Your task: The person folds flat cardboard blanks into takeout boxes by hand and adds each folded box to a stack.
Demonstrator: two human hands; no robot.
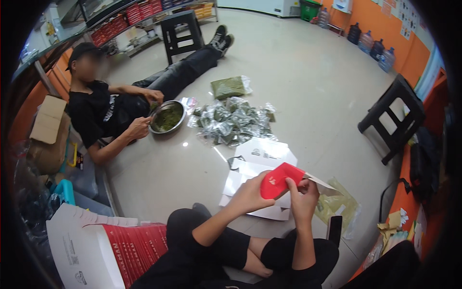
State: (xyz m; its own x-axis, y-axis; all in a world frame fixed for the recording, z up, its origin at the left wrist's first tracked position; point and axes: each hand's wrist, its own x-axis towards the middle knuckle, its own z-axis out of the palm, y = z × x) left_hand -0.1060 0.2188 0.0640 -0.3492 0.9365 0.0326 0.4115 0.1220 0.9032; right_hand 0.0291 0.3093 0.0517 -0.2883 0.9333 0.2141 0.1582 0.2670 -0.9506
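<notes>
A red and white paperboard box blank (pixel 285 176) is held up in front of me, partly folded. My left hand (pixel 251 193) grips its left edge, with the fingers hidden behind it. My right hand (pixel 304 198) pinches the right side, thumb on the red face, beside a white flap sticking out. Beneath my hands, white unfolded box blanks (pixel 263 150) lie on the floor. To my lower left leans a stack of flat red and white box blanks (pixel 137 248). Past the white blanks lies a heap of clear plastic bags (pixel 233 120) with green contents.
A co-worker (pixel 108 103) sits on the floor at left, hands at a metal bowl (pixel 182 124) of green shreds. A larger green packet (pixel 228 87) lies beyond the heap. Black stools (pixel 394 118) stand right and far. A phone (pixel 334 228) and yellowish plastic bag (pixel 345 204) are near my right knee.
</notes>
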